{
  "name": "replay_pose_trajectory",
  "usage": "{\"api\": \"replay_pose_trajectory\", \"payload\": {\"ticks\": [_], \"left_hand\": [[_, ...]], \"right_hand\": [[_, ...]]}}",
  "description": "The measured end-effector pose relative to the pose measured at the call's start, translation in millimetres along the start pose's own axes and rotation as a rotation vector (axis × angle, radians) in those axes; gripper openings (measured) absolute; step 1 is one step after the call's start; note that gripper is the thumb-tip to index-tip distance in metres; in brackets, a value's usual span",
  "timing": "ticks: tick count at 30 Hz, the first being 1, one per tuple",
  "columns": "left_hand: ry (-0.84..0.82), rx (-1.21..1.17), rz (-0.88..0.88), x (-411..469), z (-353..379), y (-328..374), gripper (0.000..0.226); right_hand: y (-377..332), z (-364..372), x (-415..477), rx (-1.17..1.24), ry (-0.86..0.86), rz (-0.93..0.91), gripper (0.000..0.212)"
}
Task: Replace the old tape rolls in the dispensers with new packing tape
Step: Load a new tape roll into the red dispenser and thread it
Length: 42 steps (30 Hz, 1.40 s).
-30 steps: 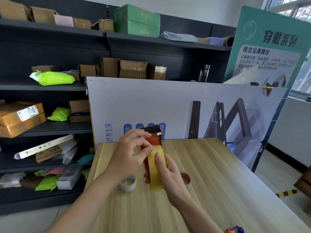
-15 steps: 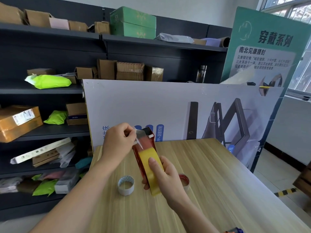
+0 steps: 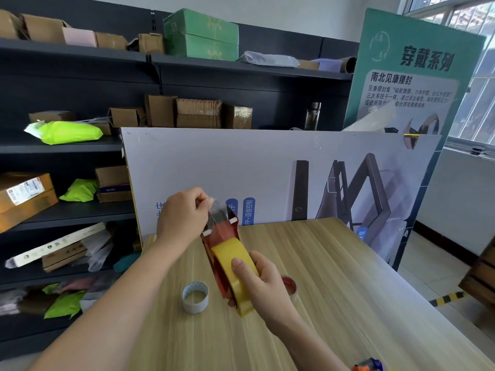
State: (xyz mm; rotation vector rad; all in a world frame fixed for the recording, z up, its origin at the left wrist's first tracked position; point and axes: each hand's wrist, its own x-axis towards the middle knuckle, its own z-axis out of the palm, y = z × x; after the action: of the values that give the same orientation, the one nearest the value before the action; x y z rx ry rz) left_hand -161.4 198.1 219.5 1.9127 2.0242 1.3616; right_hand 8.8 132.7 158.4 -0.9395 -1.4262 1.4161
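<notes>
Over the near-middle of the wooden counter (image 3: 334, 277), head view, the only view: both hands hold one red dispenser (image 3: 223, 238) up off the surface, with a full yellow tape roll (image 3: 230, 253) seated in it. Right hand (image 3: 267, 285) wraps the roll end from the right, thumb flat along the yellow face, its other fingers curled under and mostly hidden, so it seems to carry the weight. Left hand (image 3: 182, 218) is at the far, upper end, its fingers (image 3: 202, 200) pinched narrow on a clear tape tail (image 3: 215, 214) rising from the dispenser's nose. Key relation: the dispenser's long axis runs from the roll, low and close to the person, up and away to the nose with its white tabs. The tail leaves that nose and bends up-left into the pinch, so the left fingers sit just beside the nose, slightly above-left of it, with the right hand at the opposite end. Left hand is plainly nearer the nose. Whether the tail passes under a roller I cannot tell; the film is see-through and blurred. Judgement: the step in hand is threading the new tape, and the next move likely needs the tail drawn along that axis and laid over the nose while the right hand steadies. Risk: film folding on itself or sticking to the fingers. Just left of the dispenser a near-spent white roll (image 3: 195, 297) lies on the counter, and a red-cored roll (image 3: 290, 285) peeks out behind the right hand.
</notes>
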Motion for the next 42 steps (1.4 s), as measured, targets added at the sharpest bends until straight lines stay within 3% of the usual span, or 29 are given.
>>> {"api": "replay_pose_trajectory", "payload": {"ticks": [6, 10, 13, 17, 23, 25, 28, 32, 39, 42], "left_hand": [[-0.031, 0.022, -0.041, 4.5, -0.7, 3.5, 0.021], [-0.101, -0.022, -0.087, 5.6, -3.3, 7.7, 0.02], [-0.174, -0.041, -0.067, 3.6, -7.0, 17.4, 0.019], [-0.273, -0.098, -0.058, -1.6, -11.8, 30.9, 0.019], [-0.33, -0.139, 0.003, -10.5, -18.1, 44.1, 0.019], [-0.324, -0.114, 0.045, -11.2, -17.2, 45.1, 0.019], [-0.255, -0.147, 0.084, -8.8, -18.6, 45.2, 0.019], [-0.202, -0.224, 0.064, -2.0, -25.4, 44.5, 0.018], [-0.074, -0.372, 0.027, 6.1, -35.2, 48.7, 0.019], [-0.095, -0.383, 0.039, 8.9, -36.7, 51.1, 0.019]], "right_hand": [[4.1, -1.6, 1.4, 0.002, -0.039, 0.045, 0.031], [2.7, -1.1, -0.5, 0.004, -0.033, 0.089, 0.045], [3.2, -0.4, -0.8, -0.041, -0.02, 0.138, 0.05], [11.8, -4.5, 2.8, -0.035, -0.096, 0.261, 0.039], [26.8, 3.0, 6.0, -0.09, -0.044, 0.287, 0.051], [27.6, 2.5, 4.7, -0.048, -0.007, 0.282, 0.048], [25.9, 1.1, -1.5, -0.056, -0.083, 0.232, 0.046], [26.6, 0.9, -9.1, -0.019, -0.123, 0.196, 0.026], [30.8, -0.4, -7.8, -0.026, -0.086, 0.191, 0.037], [32.5, 1.8, -8.1, 0.008, -0.026, 0.16, 0.041]]}}
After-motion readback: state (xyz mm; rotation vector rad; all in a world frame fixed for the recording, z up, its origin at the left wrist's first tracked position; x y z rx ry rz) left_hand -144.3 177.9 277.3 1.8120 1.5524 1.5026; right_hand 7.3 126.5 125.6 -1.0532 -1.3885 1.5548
